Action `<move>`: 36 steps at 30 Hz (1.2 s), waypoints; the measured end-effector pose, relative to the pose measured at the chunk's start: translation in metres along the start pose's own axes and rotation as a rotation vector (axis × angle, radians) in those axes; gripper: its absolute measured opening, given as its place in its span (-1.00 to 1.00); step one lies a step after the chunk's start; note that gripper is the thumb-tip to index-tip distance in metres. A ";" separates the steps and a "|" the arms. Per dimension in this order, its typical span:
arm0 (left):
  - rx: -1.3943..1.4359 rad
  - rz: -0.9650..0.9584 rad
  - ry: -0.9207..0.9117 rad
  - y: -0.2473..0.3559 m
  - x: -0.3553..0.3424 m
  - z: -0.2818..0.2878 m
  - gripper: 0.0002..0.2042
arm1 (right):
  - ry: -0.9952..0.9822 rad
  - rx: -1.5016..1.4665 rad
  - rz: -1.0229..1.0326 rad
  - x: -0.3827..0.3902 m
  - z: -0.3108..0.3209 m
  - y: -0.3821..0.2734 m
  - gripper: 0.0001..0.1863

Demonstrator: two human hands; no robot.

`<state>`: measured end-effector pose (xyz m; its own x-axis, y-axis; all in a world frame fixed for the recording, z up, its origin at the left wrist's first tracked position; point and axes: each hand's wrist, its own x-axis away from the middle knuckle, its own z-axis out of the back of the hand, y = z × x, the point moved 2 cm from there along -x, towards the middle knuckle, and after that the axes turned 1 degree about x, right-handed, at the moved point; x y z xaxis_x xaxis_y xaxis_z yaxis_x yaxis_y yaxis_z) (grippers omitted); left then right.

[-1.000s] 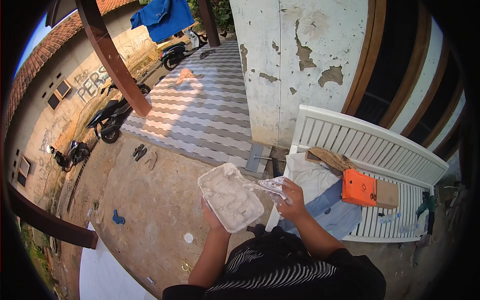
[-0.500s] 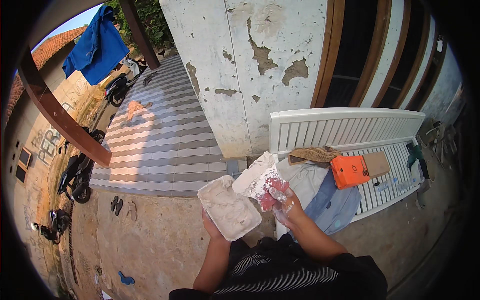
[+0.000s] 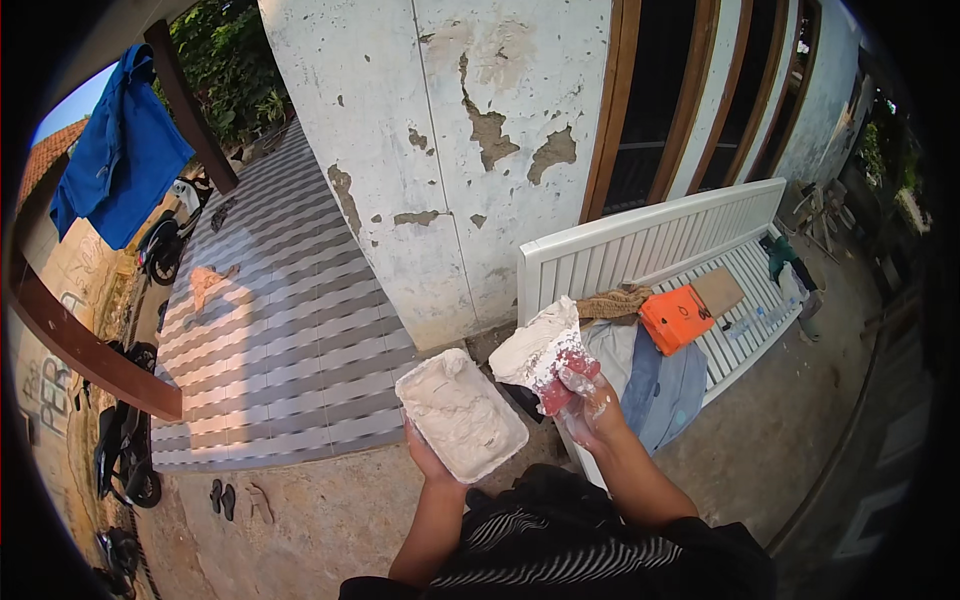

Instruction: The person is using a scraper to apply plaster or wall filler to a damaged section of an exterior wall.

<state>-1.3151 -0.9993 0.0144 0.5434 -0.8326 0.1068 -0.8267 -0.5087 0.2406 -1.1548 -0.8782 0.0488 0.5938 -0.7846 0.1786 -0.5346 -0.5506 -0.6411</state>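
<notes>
My left hand (image 3: 428,450) grips a rectangular tray (image 3: 460,415) of off-white paste from its left side and underneath. In my right hand (image 3: 590,405) is a scraper with a red, paste-smeared handle (image 3: 565,375); its blade carries a thick mound of the same paste (image 3: 535,335), held up beside the tray's upper right. White smears cover my right fingers. Ahead stands a white wall (image 3: 370,100) with peeling patches.
A white slatted bench (image 3: 655,212) at right holds cloths (image 3: 660,410), an orange package (image 3: 672,320) and cardboard (image 3: 715,290). Left are a tiled porch (image 3: 260,370), a pillar (image 3: 100,350), blue hanging cloth (image 3: 115,140), motorbikes (image 3: 130,440) and sandals (image 3: 222,500).
The view has swung rightward toward the wall and windows. My right hand has turned the scraper, which now shows a load of paste and its red handle, raised from the tray.
</notes>
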 end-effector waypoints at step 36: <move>-0.038 -0.044 -0.131 -0.018 -0.348 -0.054 -0.38 | -0.135 0.151 0.183 -0.361 -0.062 -0.114 -0.80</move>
<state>-1.4815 -0.6886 0.0255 0.5534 -0.8324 -0.0307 -0.7950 -0.5389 0.2785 -1.3456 -0.5501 0.1042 0.5757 -0.8164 -0.0448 -0.5507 -0.3466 -0.7593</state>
